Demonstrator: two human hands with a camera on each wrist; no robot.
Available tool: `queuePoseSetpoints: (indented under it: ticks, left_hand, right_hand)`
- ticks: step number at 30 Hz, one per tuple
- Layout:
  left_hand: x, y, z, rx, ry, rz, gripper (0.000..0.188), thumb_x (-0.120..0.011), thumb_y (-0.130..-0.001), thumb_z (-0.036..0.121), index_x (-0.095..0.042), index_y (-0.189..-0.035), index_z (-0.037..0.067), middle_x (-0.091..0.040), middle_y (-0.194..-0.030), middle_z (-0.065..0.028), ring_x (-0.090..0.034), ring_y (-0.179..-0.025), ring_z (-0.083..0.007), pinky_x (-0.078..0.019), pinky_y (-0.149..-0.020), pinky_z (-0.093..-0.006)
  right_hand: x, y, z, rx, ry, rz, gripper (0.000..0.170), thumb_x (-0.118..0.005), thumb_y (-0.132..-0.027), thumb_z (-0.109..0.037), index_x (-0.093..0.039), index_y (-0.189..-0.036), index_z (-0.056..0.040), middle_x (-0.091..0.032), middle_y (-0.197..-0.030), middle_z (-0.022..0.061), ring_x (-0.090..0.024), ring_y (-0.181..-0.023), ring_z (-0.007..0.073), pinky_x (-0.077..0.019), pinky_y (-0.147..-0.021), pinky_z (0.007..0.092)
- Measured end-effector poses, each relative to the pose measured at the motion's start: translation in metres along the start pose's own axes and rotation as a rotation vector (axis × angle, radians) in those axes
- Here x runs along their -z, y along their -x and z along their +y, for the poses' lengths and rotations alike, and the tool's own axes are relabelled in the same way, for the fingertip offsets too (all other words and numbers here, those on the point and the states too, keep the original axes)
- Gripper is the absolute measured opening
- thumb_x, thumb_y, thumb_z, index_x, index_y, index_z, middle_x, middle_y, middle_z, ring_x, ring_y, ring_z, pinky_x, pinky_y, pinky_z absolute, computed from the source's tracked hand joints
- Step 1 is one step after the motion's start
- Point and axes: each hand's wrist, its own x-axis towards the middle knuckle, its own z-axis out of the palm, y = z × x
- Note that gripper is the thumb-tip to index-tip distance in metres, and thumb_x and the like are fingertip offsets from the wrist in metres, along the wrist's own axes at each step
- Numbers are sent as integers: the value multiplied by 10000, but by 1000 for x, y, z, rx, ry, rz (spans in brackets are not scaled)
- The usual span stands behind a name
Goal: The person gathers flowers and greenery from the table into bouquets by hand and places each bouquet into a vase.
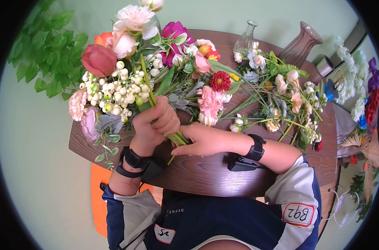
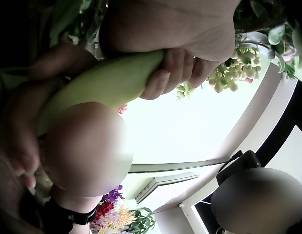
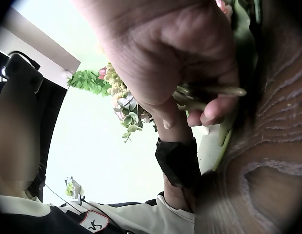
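Gripping the rounded pink-and-cream artificial bouquet by its slanting green stems, the left hand lies nearer its blooms than the right hand, curled round the stems' lower part.

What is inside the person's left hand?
Green stems run through the left hand and come out below it, by the right hand. The curled fingers cover the gripped part, so I can't tell how many stems are inside.

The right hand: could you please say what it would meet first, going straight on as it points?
Past the green stems it holds, the right hand would probably meet the left wrist, though depth is unclear.
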Motion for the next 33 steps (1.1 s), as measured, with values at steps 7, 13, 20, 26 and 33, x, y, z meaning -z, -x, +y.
queuePoseSetpoints:
  ticks: [7,13,20,26,33]
  left_hand:
    - [1,-1,-1,6,-5,-1,326,-457,-897,201,-322,-613,115,-262,-445,50,-226,-351,-66,-217,-379,-238]
    - [1,0,-1,12,-1,-3,329,-461,-897,205,-320,-614,117,-262,-446,51,-225,-352,-66,-219,-380,-237]
    - [-1,0,0,24,1,-8,333,-463,-904,217,-323,-617,122,-261,-444,54,-221,-350,-64,-216,-377,-232]
    - [-1,1,-1,18,-7,-16,317,-463,-903,208,-330,-629,121,-260,-445,55,-223,-350,-64,-216,-376,-232]
    - [0,0,0,16,9,-2,313,-459,-902,197,-327,-629,119,-263,-447,52,-226,-352,-67,-222,-381,-234]
  right_hand:
    - [0,1,0,6,78,43,412,-655,-778,-343,-512,-879,30,-586,-720,173,-583,-664,298,-444,-612,365]
    - [2,3,-4,112,16,12,391,-669,-769,-314,-529,-932,12,-605,-806,149,-594,-740,268,-458,-675,342]
    - [2,2,1,159,-12,-16,357,-641,-783,-274,-523,-976,3,-597,-789,144,-592,-731,258,-456,-664,342]
    - [11,2,-18,-134,-103,-170,284,-560,-804,-150,-495,-1032,7,-594,-816,162,-593,-749,264,-450,-671,356]
    - [8,3,-18,-66,4,-73,321,-588,-820,-180,-482,-1038,31,-604,-846,192,-598,-814,334,-451,-706,376]
